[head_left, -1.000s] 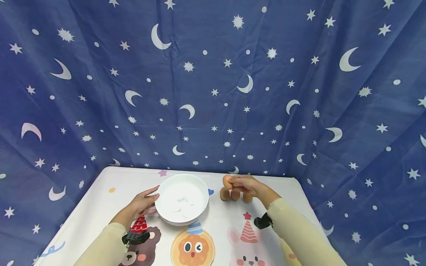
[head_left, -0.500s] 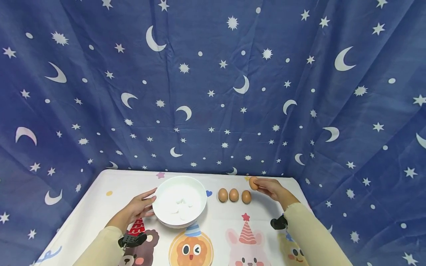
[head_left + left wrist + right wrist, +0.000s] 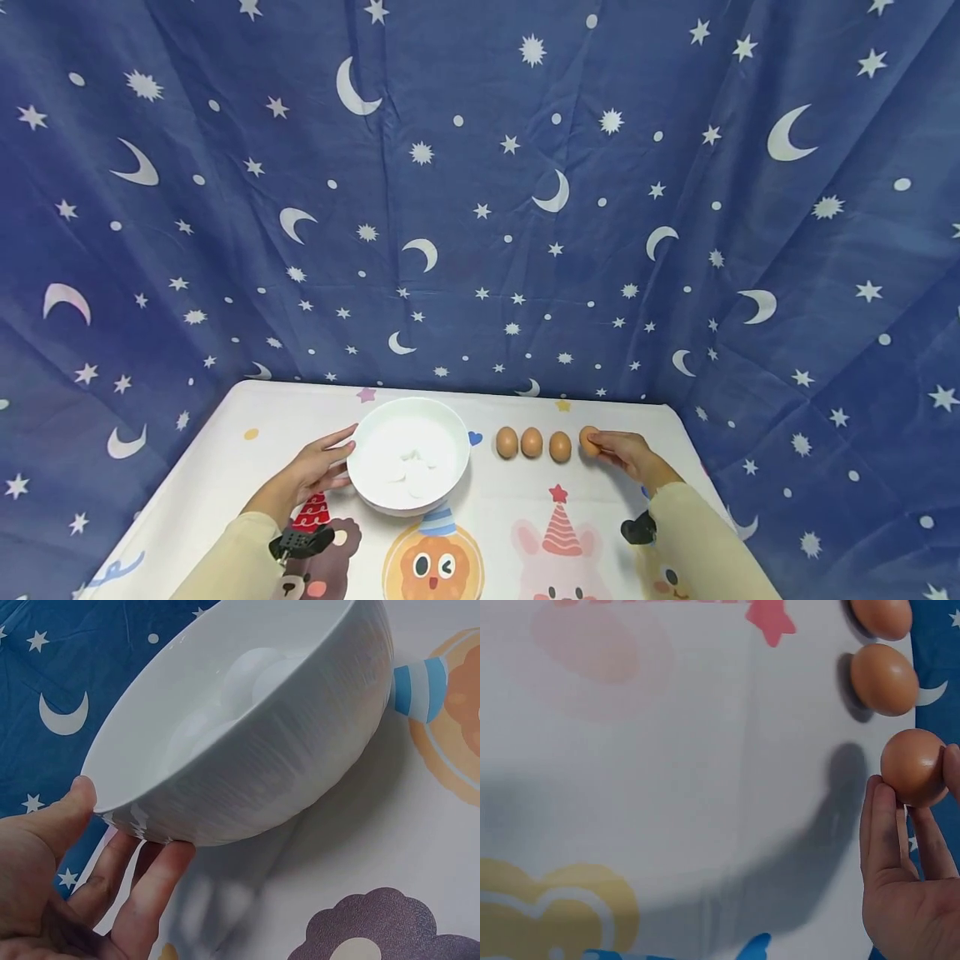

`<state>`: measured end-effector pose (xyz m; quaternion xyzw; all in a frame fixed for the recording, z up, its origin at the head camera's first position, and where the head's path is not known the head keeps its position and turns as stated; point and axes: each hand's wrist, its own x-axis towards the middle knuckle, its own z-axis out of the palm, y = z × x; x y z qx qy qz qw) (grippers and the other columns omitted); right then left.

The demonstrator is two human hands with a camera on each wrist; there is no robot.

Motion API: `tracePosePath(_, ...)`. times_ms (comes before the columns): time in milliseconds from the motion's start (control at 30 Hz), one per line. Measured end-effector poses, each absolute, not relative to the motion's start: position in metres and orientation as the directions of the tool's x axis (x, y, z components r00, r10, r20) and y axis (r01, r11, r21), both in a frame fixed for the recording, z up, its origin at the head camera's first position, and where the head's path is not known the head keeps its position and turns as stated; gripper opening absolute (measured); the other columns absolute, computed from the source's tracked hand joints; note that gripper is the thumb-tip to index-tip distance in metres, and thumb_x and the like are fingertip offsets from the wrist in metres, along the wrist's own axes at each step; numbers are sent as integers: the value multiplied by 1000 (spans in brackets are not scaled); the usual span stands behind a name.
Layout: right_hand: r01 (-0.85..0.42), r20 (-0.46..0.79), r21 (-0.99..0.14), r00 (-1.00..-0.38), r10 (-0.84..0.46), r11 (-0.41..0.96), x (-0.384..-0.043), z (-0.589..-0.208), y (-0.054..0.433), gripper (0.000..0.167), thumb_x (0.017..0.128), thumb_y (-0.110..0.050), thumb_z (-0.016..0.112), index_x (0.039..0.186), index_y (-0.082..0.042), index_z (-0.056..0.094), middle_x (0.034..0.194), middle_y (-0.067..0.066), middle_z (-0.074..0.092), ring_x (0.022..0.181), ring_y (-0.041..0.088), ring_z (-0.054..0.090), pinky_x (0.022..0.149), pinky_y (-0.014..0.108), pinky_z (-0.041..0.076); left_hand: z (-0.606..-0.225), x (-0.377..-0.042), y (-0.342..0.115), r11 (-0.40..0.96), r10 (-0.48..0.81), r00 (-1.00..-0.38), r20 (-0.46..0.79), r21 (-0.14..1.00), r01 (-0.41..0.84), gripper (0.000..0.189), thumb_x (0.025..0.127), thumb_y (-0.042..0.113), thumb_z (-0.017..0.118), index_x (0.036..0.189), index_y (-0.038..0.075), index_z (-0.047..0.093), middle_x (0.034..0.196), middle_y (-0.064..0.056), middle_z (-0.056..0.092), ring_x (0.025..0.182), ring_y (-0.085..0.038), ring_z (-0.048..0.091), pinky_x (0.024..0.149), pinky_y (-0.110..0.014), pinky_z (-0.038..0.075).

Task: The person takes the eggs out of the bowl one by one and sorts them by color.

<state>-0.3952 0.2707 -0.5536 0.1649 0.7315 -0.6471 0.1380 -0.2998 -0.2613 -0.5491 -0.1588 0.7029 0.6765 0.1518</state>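
A deep white bowl (image 3: 408, 421) stands left of the table's middle, with several smooth white egg-shaped things (image 3: 251, 679) inside. At its left side, my left hand (image 3: 318, 462) holds it, the thumb on the rim and fingertips against the outer wall below. Off to the right, my right hand (image 3: 628, 454) pinches a brown egg (image 3: 913, 766) between thumb and fingers, at the right end of a row. The other brown eggs, an egg (image 3: 559, 447), an egg (image 3: 532, 442) and an egg (image 3: 506, 442), lie side by side left of it.
The white tablecloth (image 3: 480, 542) carries printed cartoon animals and party hats. Behind the table's far edge hangs a blue curtain (image 3: 465, 208) with moons and stars. Dark straps sit on both wrists, below cream sleeves (image 3: 705, 533).
My right hand has carried its egg rightward past the three others, then lowered it to the row's right end. The left hand stays on the bowl.
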Motion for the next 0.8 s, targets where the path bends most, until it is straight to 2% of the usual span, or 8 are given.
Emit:
tracePosePath(167, 414, -407, -903, -910, 84, 117, -392, -567, 270, 51, 85, -8, 77, 125, 15, 58, 84, 2, 73, 75, 8, 68, 75, 26, 63, -551, -300, -261, 29, -24, -902, -432, 901, -433, 58, 101, 29, 57, 153, 16, 35, 150, -27, 36, 112, -26, 63, 87, -39, 61)
tracePosePath(267, 406, -399, -907, -913, 78, 112, -391, -572, 270, 46, 80, -13, 83, 115, 11, 66, 82, 1, 74, 71, 7, 68, 69, 22, 62, -552, -300, -261, 19, -24, -903, -430, 903, -430, 58, 101, 29, 57, 153, 16, 35, 150, -27, 35, 117, -30, 61, 87, -39, 61)
tracePosePath(400, 422, -409, -898, -905, 120, 125, -391, -576, 270, 48, 75, -15, 86, 111, 11, 68, 79, 2, 73, 68, 6, 67, 65, 21, 62, -552, -300, -261, 13, -20, -904, -426, 904, -427, 58, 101, 28, 56, 153, 15, 35, 151, -28, 34, 121, -34, 59, 87, -40, 61)
tracePosePath(633, 463, -426, -871, -879, 215, 165, -396, -577, 263, 52, 83, -6, 79, 125, 15, 58, 87, 8, 74, 69, 7, 66, 71, 26, 63, -552, -302, -262, 8, -26, -906, -423, 906, -423, 58, 101, 28, 57, 153, 15, 36, 150, -27, 36, 117, -31, 62, 86, -41, 61)
tracePosePath(800, 478, -436, -862, -869, 234, 170, -399, -578, 261, 50, 82, -3, 78, 125, 15, 59, 86, 10, 74, 66, 8, 66, 69, 26, 63, -553, -303, -262, 8, -31, -905, -424, 905, -425, 57, 101, 27, 56, 153, 15, 36, 150, -27, 37, 116, -31, 62, 86, -41, 62)
